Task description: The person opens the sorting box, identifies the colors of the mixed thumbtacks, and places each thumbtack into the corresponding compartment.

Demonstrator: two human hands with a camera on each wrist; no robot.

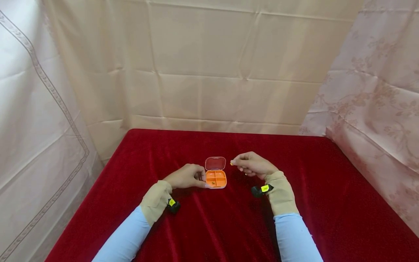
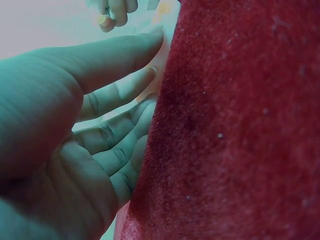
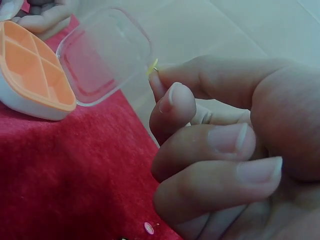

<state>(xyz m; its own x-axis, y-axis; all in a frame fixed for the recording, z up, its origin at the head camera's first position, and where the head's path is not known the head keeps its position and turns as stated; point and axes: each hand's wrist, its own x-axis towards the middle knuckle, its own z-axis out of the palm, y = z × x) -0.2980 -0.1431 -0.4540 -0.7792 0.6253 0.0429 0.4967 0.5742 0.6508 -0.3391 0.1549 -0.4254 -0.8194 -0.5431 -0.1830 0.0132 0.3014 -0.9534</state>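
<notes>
A small orange-and-white pill box (image 1: 216, 179), divided into compartments, stands on the red cloth with its clear lid (image 1: 215, 163) raised at the back. Small dark bits lie in its front left compartment. My left hand (image 1: 188, 176) holds the box by its left side, the thumb at the front corner and the fingers along the edge. To the right of the lid, my right hand (image 1: 253, 163) pinches a yellow thumbtack (image 3: 154, 66) between thumb and index finger, its short metal pin showing. The other right fingers are curled.
Red velvet cloth (image 1: 183, 233) covers the table. A small pink tack-like piece (image 3: 149, 228) lies on it below the right hand, with a dark bit near the view's lower edge. Beige curtains (image 1: 196, 65) hang behind the table.
</notes>
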